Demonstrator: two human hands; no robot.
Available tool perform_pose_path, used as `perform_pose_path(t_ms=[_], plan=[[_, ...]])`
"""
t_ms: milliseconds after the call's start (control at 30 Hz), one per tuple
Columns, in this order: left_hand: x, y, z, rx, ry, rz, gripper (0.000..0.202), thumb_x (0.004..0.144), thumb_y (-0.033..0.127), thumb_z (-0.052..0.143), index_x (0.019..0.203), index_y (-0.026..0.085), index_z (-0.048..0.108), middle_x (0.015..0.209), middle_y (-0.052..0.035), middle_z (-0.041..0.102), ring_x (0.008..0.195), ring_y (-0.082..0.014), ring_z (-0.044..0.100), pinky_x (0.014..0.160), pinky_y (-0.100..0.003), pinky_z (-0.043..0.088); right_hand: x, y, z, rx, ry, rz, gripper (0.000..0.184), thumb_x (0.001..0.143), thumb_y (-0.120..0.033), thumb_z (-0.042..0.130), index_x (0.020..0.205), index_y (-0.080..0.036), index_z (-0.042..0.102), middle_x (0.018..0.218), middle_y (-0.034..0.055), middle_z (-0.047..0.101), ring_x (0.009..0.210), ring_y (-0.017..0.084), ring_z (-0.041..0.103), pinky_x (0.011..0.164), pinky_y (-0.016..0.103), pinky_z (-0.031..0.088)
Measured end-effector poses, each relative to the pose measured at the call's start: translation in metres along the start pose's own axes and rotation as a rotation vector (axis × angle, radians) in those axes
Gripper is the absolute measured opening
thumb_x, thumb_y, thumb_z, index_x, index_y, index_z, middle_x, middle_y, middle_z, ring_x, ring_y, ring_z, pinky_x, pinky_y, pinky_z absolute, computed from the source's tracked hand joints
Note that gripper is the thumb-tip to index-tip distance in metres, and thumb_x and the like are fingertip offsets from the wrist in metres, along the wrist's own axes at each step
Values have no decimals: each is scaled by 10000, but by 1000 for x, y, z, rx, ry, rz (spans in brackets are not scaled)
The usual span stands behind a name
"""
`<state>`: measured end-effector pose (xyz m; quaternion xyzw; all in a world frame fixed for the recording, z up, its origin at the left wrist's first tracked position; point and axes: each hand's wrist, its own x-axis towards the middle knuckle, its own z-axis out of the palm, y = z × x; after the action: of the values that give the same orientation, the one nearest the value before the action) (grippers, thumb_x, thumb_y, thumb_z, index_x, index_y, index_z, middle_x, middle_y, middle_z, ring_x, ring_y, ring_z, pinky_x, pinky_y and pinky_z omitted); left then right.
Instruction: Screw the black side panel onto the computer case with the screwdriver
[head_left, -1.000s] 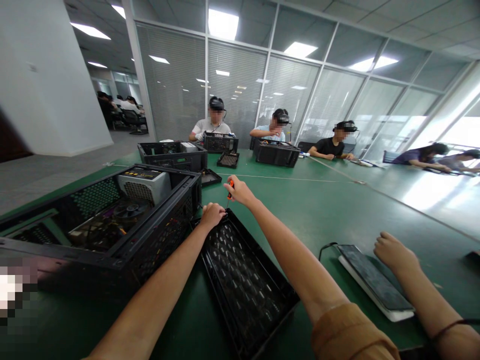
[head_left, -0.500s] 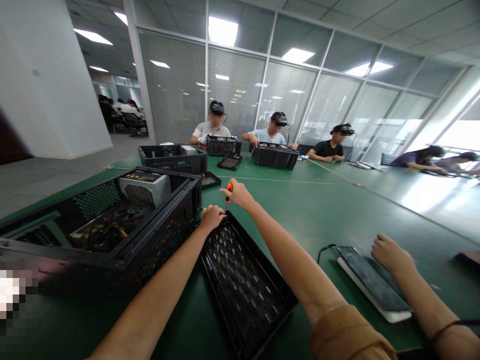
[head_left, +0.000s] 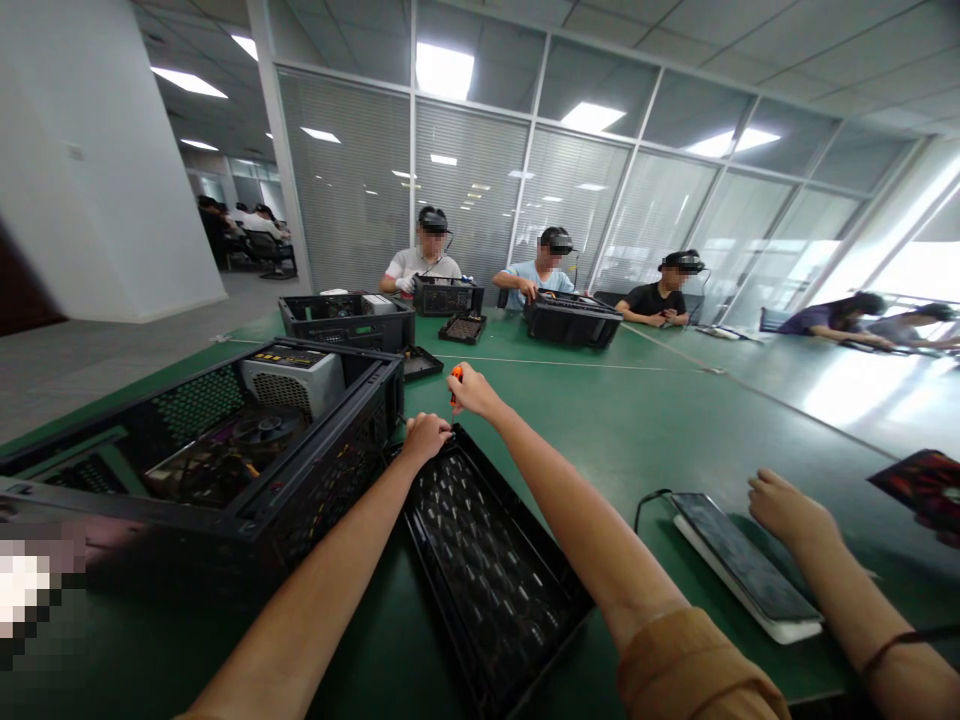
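Observation:
My right hand (head_left: 475, 389) is closed around the handle of an orange and black screwdriver (head_left: 456, 376), which stands nearly upright, shaft down. Its tip meets the far corner of a black computer case panel (head_left: 491, 560) with a pattern of raised scales inside, lying on the table in front of me. At that same corner my left hand (head_left: 427, 437) is closed, fingertips pinched beside the screwdriver tip; what they grip is hidden. Left of the panel lies an open black computer case (head_left: 322, 480) with a silver power supply (head_left: 296, 385) and a fan (head_left: 264, 430) inside.
Another person's hand (head_left: 791, 510) rests at the right beside a phone (head_left: 742, 550) on a white block. A dark red fan-like part (head_left: 919, 485) is at the right edge. More cases (head_left: 349, 320) and people stand or sit along the far side of the green table (head_left: 600, 400).
My hands stay at the panel corner; the right hand's grip on the screwdriver has turned slightly. Across the table, a co-worker's case has shifted right. The red part has risen into view at the right.

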<state>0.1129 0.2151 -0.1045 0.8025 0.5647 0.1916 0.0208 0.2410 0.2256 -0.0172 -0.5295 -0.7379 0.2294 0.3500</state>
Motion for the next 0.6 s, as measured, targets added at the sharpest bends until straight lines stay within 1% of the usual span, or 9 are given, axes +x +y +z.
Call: perform_pose_path(t_ms=[100,233,467,533,600], plan=[[0,-1,1,0,5,4,174,788,339,550,847,295,708,905,-25,678,926,-232,525,758,-323,344,-1,1,-1,-3,20,-27,144,894,-343,402,856,-206,379,631,-17,568,422,114,565,429,194,433],[1,-2,3,-7,6,4,180,787,332,547,863,302,707,918,-18,680,928,-233,524,764,-327,346,-2,3,0,-6,32,-31,190,892,-390,422,854,-210,376,607,-30,553,425,109,563,430,188,435],[1,-1,2,-16,3,1,190,791,322,537,879,309,705,922,-15,681,935,-233,521,768,-327,346,0,6,5,34,76,-17,286,836,-467,497,831,-211,369,612,-27,540,412,113,556,387,190,430],[1,-1,2,-17,3,4,188,793,327,536,871,309,706,918,-16,680,930,-232,522,766,-327,345,1,7,6,47,90,2,281,832,-460,503,835,-212,371,639,-20,550,417,111,554,381,194,433],[1,-2,3,-17,2,4,190,796,335,533,864,305,708,918,-23,679,928,-233,521,764,-327,344,2,7,5,67,94,15,245,838,-422,504,856,-216,372,673,-16,564,430,107,556,382,193,439]])
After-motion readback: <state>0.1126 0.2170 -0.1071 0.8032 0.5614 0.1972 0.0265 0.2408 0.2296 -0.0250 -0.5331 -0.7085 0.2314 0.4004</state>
